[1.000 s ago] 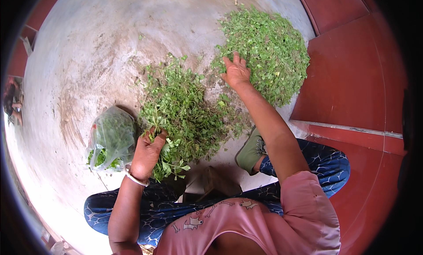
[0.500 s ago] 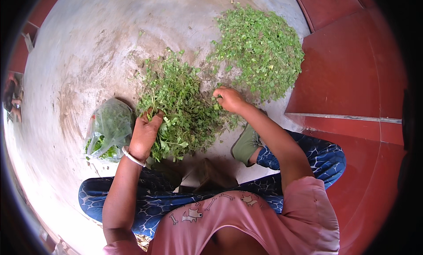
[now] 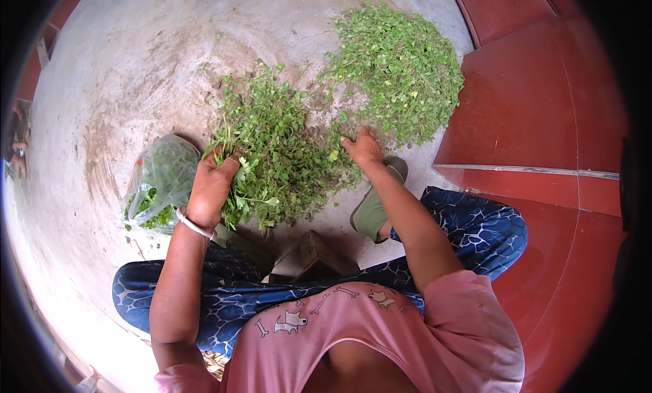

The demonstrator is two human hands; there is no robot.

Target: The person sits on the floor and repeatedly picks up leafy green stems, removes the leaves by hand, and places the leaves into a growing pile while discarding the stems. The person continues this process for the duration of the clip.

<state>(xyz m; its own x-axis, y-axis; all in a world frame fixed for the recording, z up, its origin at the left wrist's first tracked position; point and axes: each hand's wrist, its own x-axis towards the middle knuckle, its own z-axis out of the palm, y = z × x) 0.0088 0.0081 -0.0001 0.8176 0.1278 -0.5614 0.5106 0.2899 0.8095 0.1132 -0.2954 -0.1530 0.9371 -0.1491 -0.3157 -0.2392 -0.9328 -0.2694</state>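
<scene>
In front of me on the floor lies a heap of leafy green herbs (image 3: pixel 278 135), tangled stems with small serrated leaves. At its left edge, my left hand (image 3: pixel 212 182) is closed round a small bunch of herb sprigs (image 3: pixel 248 196), whose leaves stick out to the right. My right hand (image 3: pixel 363 150) is just off the heap's right side, thumb and fingers apart, over loose bits of leaf. Nothing shows in its grasp. Beyond it spreads a second, wider pile of greens (image 3: pixel 401 74).
A clear plastic bag (image 3: pixel 163 176) with greens inside stands left of my left hand. Red tiled surfaces (image 3: pixel 523 115) border the right side. My green shoe (image 3: pixel 370 213) is close below my right hand. A small wooden block (image 3: pixel 316 254) sits between my feet. Part of another person (image 3: pixel 19 145) shows far left.
My right hand has gone from a pinch to spread fingers, shifting slightly right. My left hand keeps its bunch of sprigs. The whole view has shifted a little.
</scene>
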